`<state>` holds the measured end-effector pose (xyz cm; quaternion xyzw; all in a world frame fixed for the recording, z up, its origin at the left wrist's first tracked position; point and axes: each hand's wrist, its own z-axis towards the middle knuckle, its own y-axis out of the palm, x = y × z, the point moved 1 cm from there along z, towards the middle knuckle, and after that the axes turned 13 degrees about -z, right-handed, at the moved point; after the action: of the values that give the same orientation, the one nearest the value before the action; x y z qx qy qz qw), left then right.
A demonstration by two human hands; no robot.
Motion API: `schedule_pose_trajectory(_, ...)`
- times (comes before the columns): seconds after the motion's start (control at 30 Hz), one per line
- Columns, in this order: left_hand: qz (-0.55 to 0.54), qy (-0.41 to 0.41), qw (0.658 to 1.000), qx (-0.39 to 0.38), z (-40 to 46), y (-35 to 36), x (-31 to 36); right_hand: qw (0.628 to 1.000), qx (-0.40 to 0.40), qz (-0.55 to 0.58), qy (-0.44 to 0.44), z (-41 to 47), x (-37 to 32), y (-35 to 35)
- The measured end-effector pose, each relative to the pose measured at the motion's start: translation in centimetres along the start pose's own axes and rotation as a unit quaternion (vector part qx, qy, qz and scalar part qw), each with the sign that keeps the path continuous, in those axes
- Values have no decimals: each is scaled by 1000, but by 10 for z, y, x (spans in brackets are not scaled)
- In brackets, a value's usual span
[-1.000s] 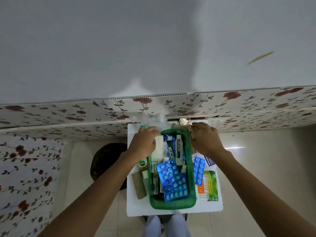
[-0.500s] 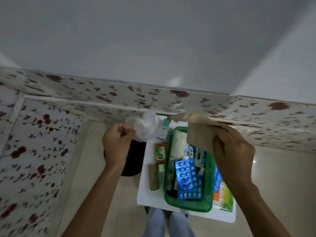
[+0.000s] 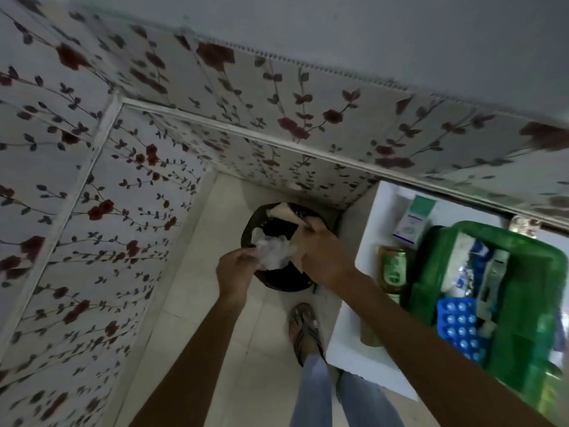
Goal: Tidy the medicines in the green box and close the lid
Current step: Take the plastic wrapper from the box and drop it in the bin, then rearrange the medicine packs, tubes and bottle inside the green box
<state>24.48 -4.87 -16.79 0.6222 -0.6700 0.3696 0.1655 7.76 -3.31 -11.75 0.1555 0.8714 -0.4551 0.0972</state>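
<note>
The green box (image 3: 537, 291) sits on a small white table (image 3: 351, 349) at the right, holding a blue blister pack (image 3: 460, 328), tubes and other medicine packs. Both hands are away from it, over a black bin (image 3: 278, 280) on the floor to the left. My left hand (image 3: 237, 272) is shut on a crumpled clear plastic wrapper (image 3: 272, 252). My right hand (image 3: 323, 257) is shut on a beige paper piece (image 3: 284, 212) that hangs over the bin's mouth.
On the table left of the box stand a white and teal carton (image 3: 414, 223) and a small green-labelled bottle (image 3: 392, 268). Floral-patterned wall panels close in the corner behind the bin. My sandalled foot (image 3: 304, 329) is on the tiled floor beside the table.
I have turned left from the table. Both hands moved off the box and now hold the plastic wrapper and the beige paper over the black bin.
</note>
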Motion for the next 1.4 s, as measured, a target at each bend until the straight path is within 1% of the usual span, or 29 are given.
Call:
schedule_pose_trajectory(0.1,4,-8,1000,-26,34,25,-14,997,-80,17,10,42,-3,43)
schedule_pose_trajectory(0.17,22,-18,998,-63,55,36,-25,992,-126,17,21,66,-1,73)
schedule_pose_trajectory(0.23,18,-63,992,-111,71,44,-39,986,-162,26,33,83,1,96)
schedule_pose_trajectory(0.33,-6,-142,974,-175,85,48,-55,986,-166,30,16,97,3,116)
schedule_pose_trajectory(0.37,6,-149,971,-185,91,49,-60,988,-156,22,9,99,3,119)
schedule_pose_trajectory(0.4,18,-148,970,-192,96,49,-63,989,-146,28,25,101,4,120)
schedule_pose_trajectory(0.47,40,-139,972,-185,100,51,-62,989,-137,21,41,101,5,119)
schedule_pose_trajectory(0.53,32,-141,976,-166,98,52,-56,990,-142,0,26,94,3,110)
schedule_pose_trajectory(0.67,-23,-136,979,-147,76,48,-32,994,-87,61,5,65,0,79)
schedule_pose_trajectory(0.77,-82,-102,979,-158,37,43,-9,992,-29,121,-15,24,1,47)
schedule_pose_trajectory(0.8,-102,-86,978,-159,22,41,0,989,10,142,-27,8,0,35)
schedule_pose_trajectory(0.87,-132,-64,974,-173,-13,41,13,975,114,189,-33,-34,5,9)
schedule_pose_trajectory(0.93,-141,-46,971,-190,-45,43,22,951,203,234,-19,-76,16,-13)
schedule_pose_trajectory(0.97,-138,-36,969,-200,-61,45,25,939,230,255,1,-97,26,-21)
schedule_pose_trajectory(1.07,-105,-3,965,-239,-98,58,27,899,254,342,98,-148,61,-37)
schedule_pose_trajectory(1.13,-56,13,968,-246,-117,72,26,871,277,374,154,-174,88,-43)
schedule_pose_trajectory(1.2,19,39,969,-242,-123,82,25,863,288,366,197,-189,109,-46)
schedule_pose_trajectory(1.27,83,76,961,-254,-132,89,28,855,303,353,230,-210,128,-51)
schedule_pose_trajectory(1.33,110,114,953,-259,-138,94,34,850,320,332,255,-226,143,-54)
schedule_pose_trajectory(1.4,128,157,946,-254,-147,99,39,830,336,332,295,-241,161,-53)
